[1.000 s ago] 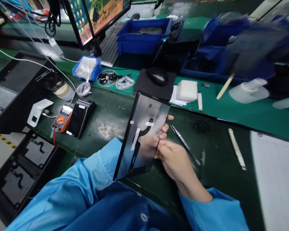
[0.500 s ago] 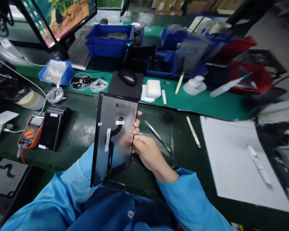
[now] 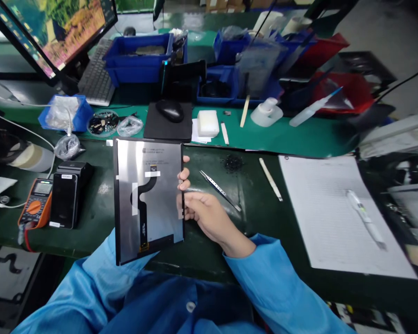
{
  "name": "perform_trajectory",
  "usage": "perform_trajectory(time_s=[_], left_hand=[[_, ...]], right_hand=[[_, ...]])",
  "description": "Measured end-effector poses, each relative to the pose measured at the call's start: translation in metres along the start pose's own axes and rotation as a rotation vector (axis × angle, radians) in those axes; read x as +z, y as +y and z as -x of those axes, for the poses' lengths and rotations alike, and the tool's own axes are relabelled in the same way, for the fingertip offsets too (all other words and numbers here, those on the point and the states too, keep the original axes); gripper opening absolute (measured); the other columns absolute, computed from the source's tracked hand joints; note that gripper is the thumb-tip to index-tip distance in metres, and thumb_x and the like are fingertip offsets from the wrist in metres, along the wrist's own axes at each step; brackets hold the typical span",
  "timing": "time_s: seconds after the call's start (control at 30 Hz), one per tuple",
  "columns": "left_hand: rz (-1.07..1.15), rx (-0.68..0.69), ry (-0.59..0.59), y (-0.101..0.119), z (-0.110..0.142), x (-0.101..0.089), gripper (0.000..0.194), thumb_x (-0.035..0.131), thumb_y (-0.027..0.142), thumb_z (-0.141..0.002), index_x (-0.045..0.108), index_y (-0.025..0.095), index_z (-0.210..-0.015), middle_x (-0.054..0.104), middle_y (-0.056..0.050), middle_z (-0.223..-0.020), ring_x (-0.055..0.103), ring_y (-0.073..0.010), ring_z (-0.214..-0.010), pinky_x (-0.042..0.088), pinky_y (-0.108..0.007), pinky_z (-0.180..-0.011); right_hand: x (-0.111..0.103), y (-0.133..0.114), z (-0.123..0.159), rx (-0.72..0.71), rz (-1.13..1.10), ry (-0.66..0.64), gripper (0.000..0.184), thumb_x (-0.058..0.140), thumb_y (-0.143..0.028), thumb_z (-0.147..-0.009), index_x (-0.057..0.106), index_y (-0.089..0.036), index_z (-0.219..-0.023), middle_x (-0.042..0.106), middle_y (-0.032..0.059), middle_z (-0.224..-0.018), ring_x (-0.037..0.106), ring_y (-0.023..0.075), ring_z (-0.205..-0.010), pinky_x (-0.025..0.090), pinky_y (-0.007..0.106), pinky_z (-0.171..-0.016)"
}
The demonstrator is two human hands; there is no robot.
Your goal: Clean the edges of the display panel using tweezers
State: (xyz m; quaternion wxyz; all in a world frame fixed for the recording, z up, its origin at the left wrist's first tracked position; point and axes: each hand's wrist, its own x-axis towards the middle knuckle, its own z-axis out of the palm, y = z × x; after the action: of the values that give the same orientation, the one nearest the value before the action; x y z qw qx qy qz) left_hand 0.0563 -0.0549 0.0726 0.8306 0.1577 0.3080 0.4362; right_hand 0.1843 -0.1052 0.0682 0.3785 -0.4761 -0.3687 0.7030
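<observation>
Our right hand (image 3: 209, 218) now holds the tablet display panel (image 3: 148, 185) squarer to us than before, fingers clenched on its 3 o'clock edge.

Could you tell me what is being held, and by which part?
A display panel, held at its right edge by the right hand and left fingertips.

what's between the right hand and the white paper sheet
In the head view, steel tweezers and a pale spudger lie on the dark green mat between the right hand and the white paper sheet.
</observation>
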Motion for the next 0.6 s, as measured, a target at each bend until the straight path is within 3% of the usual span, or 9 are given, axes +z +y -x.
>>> perform_trajectory(time_s=[0.1,0.37,0.47,0.53,0.6], left_hand=[[-0.018,-0.042,-0.058,0.006,0.0,0.001,0.051,0.038,0.057,-0.093,0.059,0.021,-0.123,0.036,0.001,-0.082,0.033,-0.0063,-0.059,0.04,-0.018,-0.047],[-0.043,-0.021,-0.077,0.007,0.0,0.004,0.048,0.042,0.055,-0.092,0.061,0.017,-0.113,0.042,0.001,-0.077,0.041,-0.0061,-0.055,0.039,-0.017,-0.044],[-0.045,0.065,-0.049,-0.007,-0.004,0.007,0.042,0.059,0.051,-0.083,0.059,0.017,-0.108,0.043,0.003,-0.07,0.041,-0.0049,-0.049,0.033,-0.014,-0.041],[-0.027,0.151,-0.024,-0.017,-0.008,0.008,0.045,0.074,0.038,-0.071,0.057,0.017,-0.108,0.044,0.005,-0.068,0.038,-0.0022,-0.047,0.027,-0.012,-0.041],[-0.01,0.18,-0.026,-0.021,-0.01,0.006,0.049,0.077,0.03,-0.064,0.057,0.018,-0.107,0.046,0.006,-0.068,0.037,-0.0009,-0.045,0.025,-0.012,-0.04]], right_hand=[[0.0,-0.002,0.001,0.003,0.008,-0.003,0.02,0.059,-0.034,-0.072,0.058,-0.019,-0.06,0.056,-0.0021,-0.058,0.051,0.0111,-0.055,0.043,0.025,-0.056],[0.001,0.004,0.0,-0.021,0.075,0.056,0.019,0.057,-0.032,-0.07,0.052,-0.021,-0.055,0.051,-0.0038,-0.055,0.048,0.0114,-0.053,0.041,0.026,-0.054],[0.001,0.008,-0.002,-0.035,0.108,0.091,0.016,0.054,-0.028,-0.064,0.05,-0.021,-0.05,0.049,-0.004,-0.05,0.045,0.0113,-0.051,0.039,0.025,-0.053],[0.001,0.01,-0.003,-0.038,0.129,0.112,0.014,0.052,-0.026,-0.061,0.05,-0.021,-0.048,0.048,-0.0042,-0.048,0.043,0.011,-0.05,0.036,0.024,-0.051],[0.0,0.011,-0.002,-0.038,0.143,0.123,0.013,0.051,-0.025,-0.062,0.051,-0.021,-0.049,0.048,-0.0043,-0.048,0.041,0.0108,-0.05,0.035,0.024,-0.049]])
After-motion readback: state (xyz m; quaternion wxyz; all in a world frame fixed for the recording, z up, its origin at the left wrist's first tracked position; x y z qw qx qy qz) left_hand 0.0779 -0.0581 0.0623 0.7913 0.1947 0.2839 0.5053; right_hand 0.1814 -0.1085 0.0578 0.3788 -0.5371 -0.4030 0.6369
